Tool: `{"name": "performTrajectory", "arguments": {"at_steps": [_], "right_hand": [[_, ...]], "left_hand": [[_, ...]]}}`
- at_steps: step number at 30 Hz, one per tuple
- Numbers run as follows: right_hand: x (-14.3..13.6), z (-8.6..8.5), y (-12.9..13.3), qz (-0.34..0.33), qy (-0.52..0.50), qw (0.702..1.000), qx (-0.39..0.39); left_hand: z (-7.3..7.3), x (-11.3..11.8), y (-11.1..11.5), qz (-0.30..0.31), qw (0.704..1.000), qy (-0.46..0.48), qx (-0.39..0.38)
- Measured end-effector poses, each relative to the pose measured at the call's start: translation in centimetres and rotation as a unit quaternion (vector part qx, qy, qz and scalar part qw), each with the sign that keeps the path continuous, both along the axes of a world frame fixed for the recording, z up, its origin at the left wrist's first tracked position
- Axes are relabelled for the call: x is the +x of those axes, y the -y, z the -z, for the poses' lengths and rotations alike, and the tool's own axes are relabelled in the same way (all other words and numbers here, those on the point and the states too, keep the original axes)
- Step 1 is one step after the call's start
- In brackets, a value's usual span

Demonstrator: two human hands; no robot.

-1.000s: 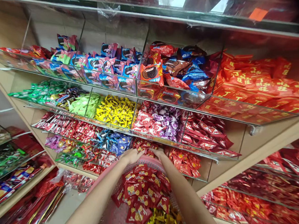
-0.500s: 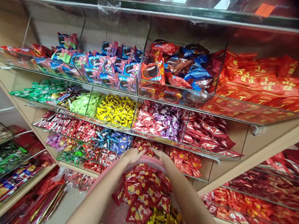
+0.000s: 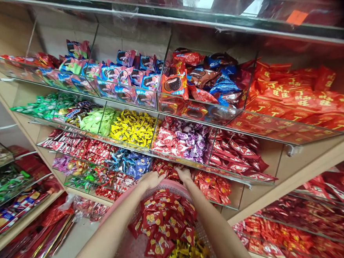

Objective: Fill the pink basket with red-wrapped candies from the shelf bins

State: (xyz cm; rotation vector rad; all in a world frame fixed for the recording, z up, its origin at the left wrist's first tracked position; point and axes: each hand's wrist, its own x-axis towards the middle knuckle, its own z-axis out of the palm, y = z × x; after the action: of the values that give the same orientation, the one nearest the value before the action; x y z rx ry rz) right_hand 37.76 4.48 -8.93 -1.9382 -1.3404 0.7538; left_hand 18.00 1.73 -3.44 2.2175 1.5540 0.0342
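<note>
My left hand (image 3: 152, 180) reaches over the far rim of a pink plastic basket (image 3: 121, 211), its fingers stretched toward a shelf bin of dark red packets (image 3: 167, 167). At the right side of that bin, my right hand (image 3: 184, 175) has its fingertips among the packets, fingers apart and partly hidden. Neither hand shows a packet clearly gripped. Between my forearms, the basket holds a heap of red packets with orange fruit pictures (image 3: 163, 220) and, nearer me, yellow-wrapped sweets (image 3: 188, 255).
Clear shelf fronts overhang my hands, with yellow sweets (image 3: 133, 127) and purple-wrapped sweets (image 3: 194, 139) behind them. Blue packets (image 3: 139, 164) lie left of the bin, red packets (image 3: 213, 185) to the right. Packaged cookies (image 3: 173, 83) fill the upper shelf.
My right hand has shifted slightly up and its fingers have moved apart from the left hand's. The left hand and basket stay nearly in place.
</note>
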Motion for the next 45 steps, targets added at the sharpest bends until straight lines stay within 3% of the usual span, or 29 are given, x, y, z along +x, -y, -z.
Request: {"name": "performTrajectory", "arguments": {"at_steps": [7, 11, 17, 22, 28, 37, 45], "right_hand": [[-0.6, -1.1, 0.8, 0.003, -0.007, 0.989, 0.15], [-0.6, -0.8, 0.6, -0.008, -0.024, 0.979, 0.205], [-0.1, 1.4, 0.3, -0.031, -0.01, 0.991, 0.13], [0.2, 1.8, 0.1, -0.034, 0.022, 0.996, 0.083], [-0.5, 0.9, 0.4, -0.073, 0.069, 0.994, 0.047], [-0.7, -2.1, 1.6, -0.106, 0.194, 0.975, -0.009], [-0.1, -2.8, 1.8, -0.108, 0.222, 0.969, -0.007]], "left_hand": [[0.0, 0.0, 0.0, -0.003, 1.0, -0.002, -0.001], [0.1, 0.0, 0.0, -0.002, 1.0, -0.005, -0.001], [0.1, 0.0, 0.0, 0.001, 1.0, 0.001, 0.004], [0.2, 0.0, -0.1, -0.002, 1.0, 0.0, 0.001], [0.3, 0.0, -0.1, -0.004, 1.0, -0.004, 0.003], [-0.2, -0.1, 0.3, -0.002, 1.0, -0.003, 0.004], [-0.8, 0.1, 0.6, -0.01, 1.0, -0.001, 0.0]]}}
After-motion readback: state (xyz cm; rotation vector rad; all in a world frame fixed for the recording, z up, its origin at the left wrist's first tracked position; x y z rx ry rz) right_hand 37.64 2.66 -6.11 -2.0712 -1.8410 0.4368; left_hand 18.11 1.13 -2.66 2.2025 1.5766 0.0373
